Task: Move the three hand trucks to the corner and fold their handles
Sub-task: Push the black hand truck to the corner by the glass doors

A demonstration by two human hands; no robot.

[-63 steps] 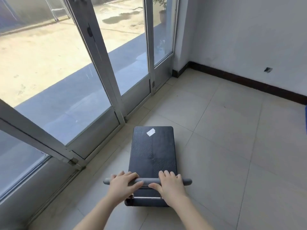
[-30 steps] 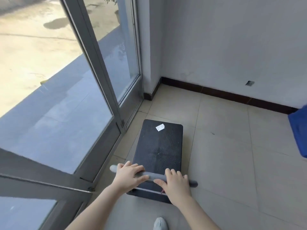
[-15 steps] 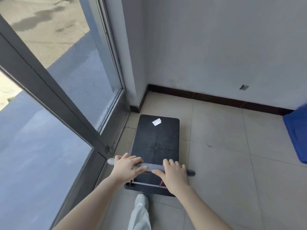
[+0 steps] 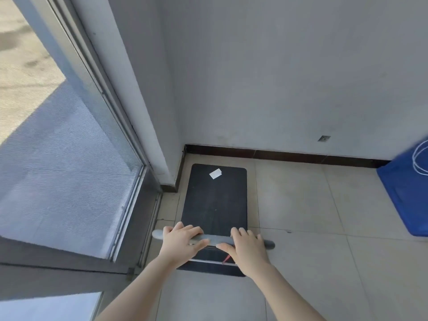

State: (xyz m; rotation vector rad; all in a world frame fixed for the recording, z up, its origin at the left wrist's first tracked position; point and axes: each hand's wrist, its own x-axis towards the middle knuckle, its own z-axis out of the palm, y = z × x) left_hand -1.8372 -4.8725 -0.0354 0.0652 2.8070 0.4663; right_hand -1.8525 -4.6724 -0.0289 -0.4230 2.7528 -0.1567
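One hand truck is in view: a black flat platform (image 4: 214,205) with a small white label (image 4: 215,174) near its far end, and a grey handle bar (image 4: 214,238) standing upright at its near end. The platform's far edge sits close to the dark baseboard in the room's corner. My left hand (image 4: 179,242) grips the handle's left part and my right hand (image 4: 246,247) grips its right part. No other hand truck is visible.
A white wall with a dark baseboard (image 4: 289,156) stands ahead. A pillar (image 4: 148,112) and glass door frames (image 4: 97,93) run along the left. A blue bin (image 4: 407,193) sits against the wall at the right. Beige floor tiles (image 4: 301,205) lie between truck and bin.
I have pushed the hand truck forward along the glass doors into the corner; its far end now nearly meets the baseboard. Both hands kept their grip on the handle.
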